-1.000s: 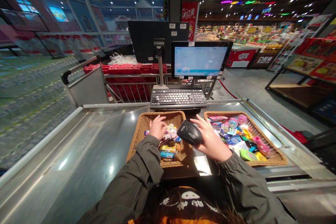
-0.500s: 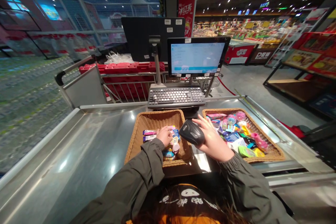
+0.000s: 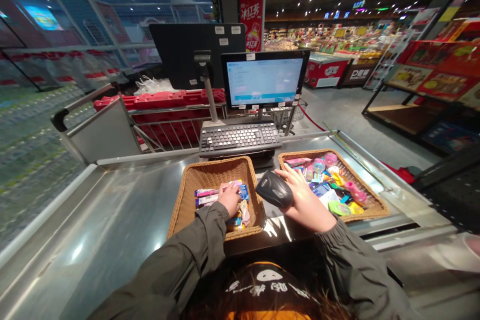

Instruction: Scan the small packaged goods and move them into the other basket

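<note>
My left hand (image 3: 228,198) reaches into the left wicker basket (image 3: 195,180) with its fingers curled on the small snack packets (image 3: 219,193) lying there; what it grips I cannot make out. My right hand (image 3: 305,200) holds a black barcode scanner (image 3: 274,189) between the two baskets, its head pointing left toward the packets. The right wicker basket (image 3: 369,199) is filled with several colourful small items (image 3: 326,180).
Behind the baskets stand a keyboard (image 3: 238,136) and a lit monitor (image 3: 264,80) on the steel checkout counter (image 3: 112,220). A cart with red baskets (image 3: 161,105) stands behind the counter. Store shelves (image 3: 431,85) line the right.
The view has shifted to the right and down a little. My left hand moved from the basket's far part toward its near right side, among the packets. The scanner hand barely moved.
</note>
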### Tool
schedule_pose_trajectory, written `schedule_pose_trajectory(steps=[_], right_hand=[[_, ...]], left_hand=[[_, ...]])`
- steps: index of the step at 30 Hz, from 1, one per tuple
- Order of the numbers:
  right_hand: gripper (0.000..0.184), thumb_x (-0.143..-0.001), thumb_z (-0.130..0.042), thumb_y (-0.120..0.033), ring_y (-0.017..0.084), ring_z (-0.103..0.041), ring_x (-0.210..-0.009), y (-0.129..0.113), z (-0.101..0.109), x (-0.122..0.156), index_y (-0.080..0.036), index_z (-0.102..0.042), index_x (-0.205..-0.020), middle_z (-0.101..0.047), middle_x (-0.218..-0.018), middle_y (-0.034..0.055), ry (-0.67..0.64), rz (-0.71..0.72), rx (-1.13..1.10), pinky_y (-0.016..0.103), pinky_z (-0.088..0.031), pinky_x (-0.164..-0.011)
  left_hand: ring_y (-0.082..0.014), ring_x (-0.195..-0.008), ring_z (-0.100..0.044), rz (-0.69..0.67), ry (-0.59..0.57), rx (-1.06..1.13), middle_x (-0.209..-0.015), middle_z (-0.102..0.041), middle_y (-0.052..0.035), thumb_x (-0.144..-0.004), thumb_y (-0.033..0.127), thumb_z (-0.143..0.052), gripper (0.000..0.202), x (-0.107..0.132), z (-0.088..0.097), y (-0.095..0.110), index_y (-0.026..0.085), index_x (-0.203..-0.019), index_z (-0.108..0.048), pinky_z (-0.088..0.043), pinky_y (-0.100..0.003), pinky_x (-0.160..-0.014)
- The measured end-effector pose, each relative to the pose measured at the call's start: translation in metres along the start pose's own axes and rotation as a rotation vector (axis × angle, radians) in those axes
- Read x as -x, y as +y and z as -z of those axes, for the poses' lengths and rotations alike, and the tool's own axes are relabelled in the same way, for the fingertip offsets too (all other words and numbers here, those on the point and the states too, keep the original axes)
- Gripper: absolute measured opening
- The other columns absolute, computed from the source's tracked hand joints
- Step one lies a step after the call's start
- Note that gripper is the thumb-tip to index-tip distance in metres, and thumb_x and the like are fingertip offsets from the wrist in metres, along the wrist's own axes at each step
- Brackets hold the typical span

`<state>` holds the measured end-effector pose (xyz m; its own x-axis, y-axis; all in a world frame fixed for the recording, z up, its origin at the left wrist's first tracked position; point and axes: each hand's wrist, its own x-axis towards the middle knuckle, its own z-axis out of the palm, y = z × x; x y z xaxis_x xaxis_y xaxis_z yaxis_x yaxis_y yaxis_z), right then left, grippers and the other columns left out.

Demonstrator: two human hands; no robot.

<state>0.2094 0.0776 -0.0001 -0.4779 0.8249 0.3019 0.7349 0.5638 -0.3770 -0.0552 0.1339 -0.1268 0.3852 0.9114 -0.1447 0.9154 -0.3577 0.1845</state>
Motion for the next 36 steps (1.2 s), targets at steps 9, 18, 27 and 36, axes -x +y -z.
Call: schedule_pose_trajectory(steps=[9,18,27,36], right_hand=[[0.054,-0.074,-0.059,-0.018,0.038,-0.025,-0.145,0.013,0.005,0.013,-0.015,-0.056,-0.127,-0.047,-0.144,0.0166,0.031,-0.028,0.028,0.066,-0.018,-0.115],[0.054,-0.081,-0.059,-0.023,0.037,-0.027,-0.144,0.025,0.031,0.046,-0.02,-0.052,-0.134,-0.046,-0.146,0.0129,0.057,-0.101,0.059,0.064,-0.02,-0.116],[0.046,-0.085,-0.059,-0.031,0.038,-0.027,-0.144,0.053,0.056,0.083,-0.019,-0.055,-0.129,-0.048,-0.144,0.0154,0.145,-0.208,0.095,0.066,-0.02,-0.115],[0.055,-0.08,-0.059,-0.024,0.035,-0.025,-0.145,0.08,0.073,0.119,-0.021,-0.049,-0.135,-0.046,-0.146,0.0127,0.195,-0.322,0.09,0.062,-0.02,-0.116]], left_hand=[[-0.0327,-0.14,-0.035,-0.259,0.34,-0.088,-0.141,-0.054,-0.0097,-0.084,0.021,-0.06,0.01,0.022,0.062,0.036,0.021,-0.088,-0.069,-0.013,-0.069,-0.113],[-0.0334,-0.139,-0.037,-0.485,0.359,0.02,-0.137,-0.057,-0.0104,-0.085,0.023,-0.06,0.011,-0.006,0.079,0.09,0.021,-0.089,-0.07,-0.016,-0.071,-0.111],[-0.0312,-0.142,-0.031,-0.606,0.261,0.044,-0.141,-0.054,-0.0079,-0.086,0.027,-0.057,0.022,-0.062,0.073,0.16,0.024,-0.103,-0.071,-0.005,-0.065,-0.116],[-0.0329,-0.142,-0.03,-0.661,0.18,0.066,-0.142,-0.053,-0.008,-0.083,0.027,-0.059,0.02,-0.115,0.057,0.223,0.024,-0.098,-0.073,-0.009,-0.065,-0.115]])
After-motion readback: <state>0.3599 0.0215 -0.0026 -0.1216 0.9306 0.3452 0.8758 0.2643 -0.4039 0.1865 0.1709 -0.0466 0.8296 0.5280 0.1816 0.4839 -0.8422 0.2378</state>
